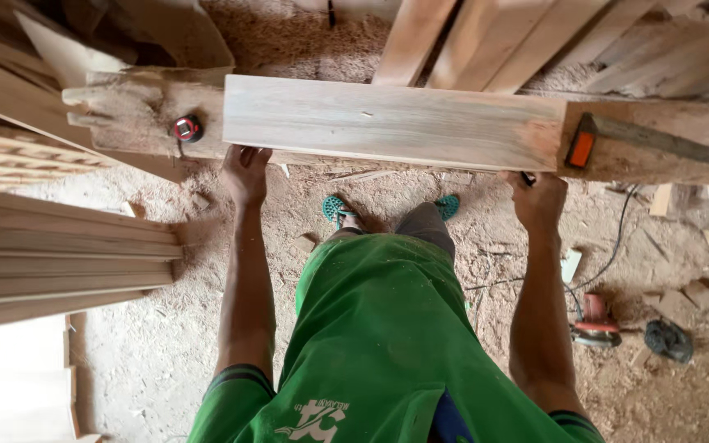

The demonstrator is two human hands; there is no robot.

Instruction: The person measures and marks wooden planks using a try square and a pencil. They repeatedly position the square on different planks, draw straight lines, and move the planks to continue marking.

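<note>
A pale planed board [387, 121] lies across a rough wooden workbench [658, 156]. My left hand [245, 172] grips the board's near edge at its left end. At the right end, my right hand [537, 199] holds the same near edge, with a small dark object, perhaps a pencil, poking out by the fingers. Both arms reach straight down from my green shirt.
A red and black tape measure [188, 128] sits on the bench left of the board; a hammer with an orange head [642, 139] lies at the right. Stacked boards [59, 254] stand left. A red power tool [595, 321] and offcuts lie on the sawdust floor.
</note>
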